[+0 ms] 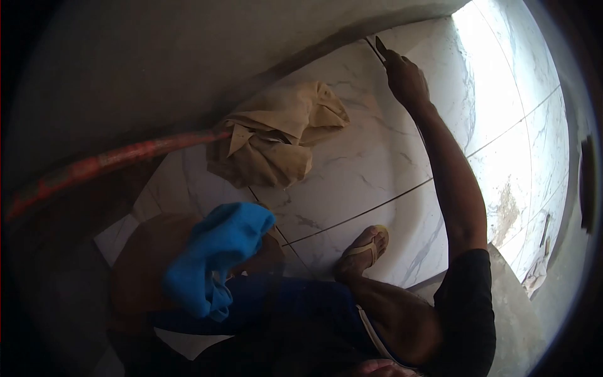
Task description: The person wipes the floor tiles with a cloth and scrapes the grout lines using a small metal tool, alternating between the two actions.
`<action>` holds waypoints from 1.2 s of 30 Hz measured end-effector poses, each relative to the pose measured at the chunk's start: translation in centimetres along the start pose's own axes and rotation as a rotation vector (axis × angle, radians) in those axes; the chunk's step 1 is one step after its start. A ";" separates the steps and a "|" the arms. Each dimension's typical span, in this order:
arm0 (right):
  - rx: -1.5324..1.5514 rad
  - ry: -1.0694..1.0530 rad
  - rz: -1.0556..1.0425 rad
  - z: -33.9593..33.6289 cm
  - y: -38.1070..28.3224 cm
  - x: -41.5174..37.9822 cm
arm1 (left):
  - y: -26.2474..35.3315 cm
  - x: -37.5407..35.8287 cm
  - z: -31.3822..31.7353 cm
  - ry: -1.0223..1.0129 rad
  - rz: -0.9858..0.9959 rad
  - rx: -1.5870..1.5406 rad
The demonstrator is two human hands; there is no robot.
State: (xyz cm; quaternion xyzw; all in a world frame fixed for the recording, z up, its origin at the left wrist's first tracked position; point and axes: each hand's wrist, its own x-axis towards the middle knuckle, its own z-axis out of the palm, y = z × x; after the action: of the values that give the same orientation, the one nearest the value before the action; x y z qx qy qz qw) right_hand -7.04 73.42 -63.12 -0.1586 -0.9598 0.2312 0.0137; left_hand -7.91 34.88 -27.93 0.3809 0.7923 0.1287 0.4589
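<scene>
Head view, looking down at a white marble-patterned tile floor (pixel 370 157) next to a grey wall (pixel 157 63). The right hand (pixel 405 78) is stretched far forward, arm fully extended, fingers clamped on a thin dark tool (pixel 380 46); the tool's tip sits at the dark joint line (pixel 372 49) between tiles, close to where floor meets wall. What kind of tool it is cannot be told at this size. The left hand (pixel 254 248) is low and close to the body, mostly hidden behind a bright blue cloth (pixel 217 254) that it appears to be holding; whether the fingers are closed round it cannot be told, since the cloth covers them. The hands are well apart, the right one far out, the left one by the knee. A crumpled tan paper sack (pixel 276 135) lies on the tiles against the wall, between the two hands. A red-orange hose (pixel 107 163) runs along the foot of the wall and ends at the sack. The person's foot, in a light sandal (pixel 367 248), is planted on the tile just beside a joint line. Strong daylight washes out the tiles at upper right.
</scene>
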 end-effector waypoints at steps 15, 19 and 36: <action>-0.219 -0.276 0.187 -1.7 3.5 -12.8 | -2.7 0.3 2.8 0.095 -0.028 -0.223; -0.253 -0.488 0.262 -6.3 4.3 -17.9 | -3.8 1.7 3.8 0.062 0.078 -0.347; -0.066 -0.157 0.525 -8.9 5.8 -26.1 | -3.4 6.0 6.7 0.023 0.487 -0.807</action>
State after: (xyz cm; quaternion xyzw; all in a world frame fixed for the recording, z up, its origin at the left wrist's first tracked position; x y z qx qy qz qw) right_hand 20.36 74.14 -56.52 -0.3837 -0.8910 0.2072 -0.1263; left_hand -5.73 35.91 -37.25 0.3454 0.5716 0.5345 0.5179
